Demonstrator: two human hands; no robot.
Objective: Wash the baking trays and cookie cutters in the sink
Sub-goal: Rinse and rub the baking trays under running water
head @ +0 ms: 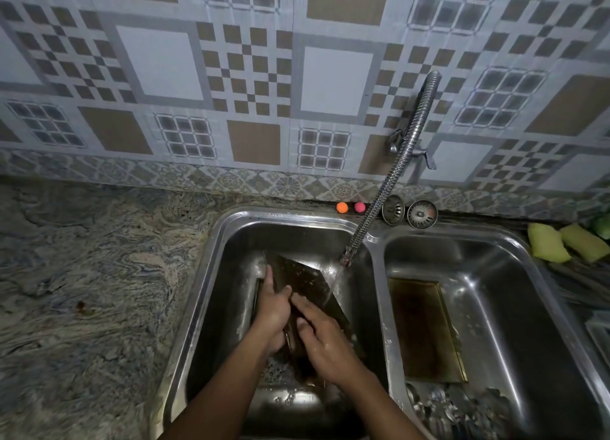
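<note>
- Double sink (280, 215) is sitting in a granite tabletop (82, 274), with a tiled wall behind it.
- Dark baking tray (303, 274) is standing tilted in the left basin, far end up toward the back wall.
- Left hand (270, 307) is gripping the tray's left edge: thumb across the front face, index finger running up along the edge.
- Right hand (323, 337) is lying on the tray face, fingers out fairly straight and pressing on it, not wrapped round anything.
- Flexible hose faucet (389, 175) is hanging into the left basin; water (333, 284) is running onto the tray's right side.
- Second tray (425, 330), brownish with gold edges, is lying in the right basin against the divider, well apart from both hands.
- Pile of small shiny metal pieces (455, 410) is sitting at the near end of the right basin; too blurred to tell their shapes.
- Two strainers (422, 214) are leaning at the back ledge, just right of the hose.
- Orange ball (342, 207) and pink ball (359, 207) are sitting side by side on the same ledge, left of the hose.
- Yellow sponges (548, 243) are lying on the right of the sink.
</note>
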